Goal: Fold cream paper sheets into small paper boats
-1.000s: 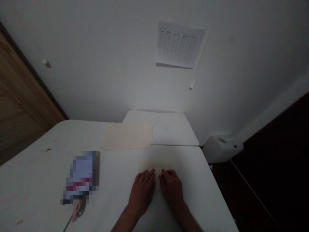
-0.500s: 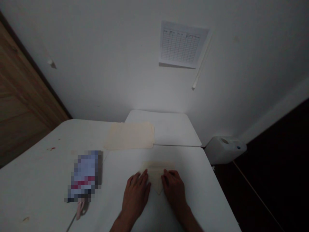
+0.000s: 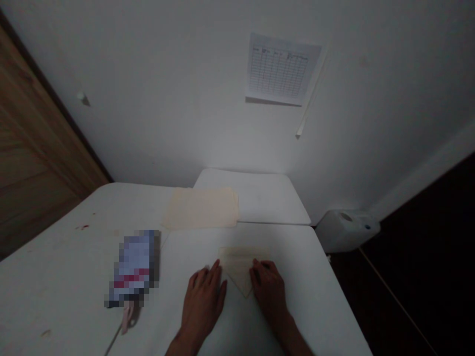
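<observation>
Nothing legible, wall chart [image 3: 283, 69] too small.

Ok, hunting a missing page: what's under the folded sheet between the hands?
The folded sheet lies on the white table, with the right hand at its edge; anything beneath is covered and cannot be seen.

Head cam, fwd & down at left hand [image 3: 203, 306], right hand [image 3: 269, 291].

Dim overall; pale glow on the wall [image 3: 237, 143]; edges bowed, darkening.
</observation>
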`<state>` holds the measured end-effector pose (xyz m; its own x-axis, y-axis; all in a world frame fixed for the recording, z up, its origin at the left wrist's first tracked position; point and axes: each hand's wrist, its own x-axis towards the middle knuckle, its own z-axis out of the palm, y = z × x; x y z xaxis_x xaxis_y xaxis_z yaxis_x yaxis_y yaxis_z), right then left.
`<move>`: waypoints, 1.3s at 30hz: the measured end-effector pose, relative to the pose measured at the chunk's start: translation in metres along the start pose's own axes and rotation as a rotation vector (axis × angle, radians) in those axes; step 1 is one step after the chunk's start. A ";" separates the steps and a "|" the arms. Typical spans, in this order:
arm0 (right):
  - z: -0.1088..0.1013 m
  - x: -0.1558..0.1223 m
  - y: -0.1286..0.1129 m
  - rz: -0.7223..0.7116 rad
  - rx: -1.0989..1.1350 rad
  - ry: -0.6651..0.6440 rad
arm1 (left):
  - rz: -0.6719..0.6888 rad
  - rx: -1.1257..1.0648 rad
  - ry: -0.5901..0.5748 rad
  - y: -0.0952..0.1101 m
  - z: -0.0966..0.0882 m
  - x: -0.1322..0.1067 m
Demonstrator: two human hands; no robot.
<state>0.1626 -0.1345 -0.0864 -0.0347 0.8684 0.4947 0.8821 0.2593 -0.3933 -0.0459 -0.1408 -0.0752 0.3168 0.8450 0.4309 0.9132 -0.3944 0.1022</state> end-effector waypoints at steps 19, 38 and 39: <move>0.012 0.001 -0.010 -0.102 0.091 -0.136 | 0.356 -0.197 -0.202 0.002 -0.002 0.013; -0.008 -0.007 -0.008 -0.196 0.019 -0.277 | 0.204 -0.088 -0.108 0.006 0.009 -0.005; -0.008 -0.008 -0.005 -0.193 0.019 -0.271 | 0.204 -0.086 -0.111 0.006 0.008 -0.004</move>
<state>0.1625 -0.1461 -0.0819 -0.3259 0.8827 0.3385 0.8381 0.4354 -0.3285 -0.0398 -0.1438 -0.0840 0.5227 0.7775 0.3498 0.8041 -0.5859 0.1008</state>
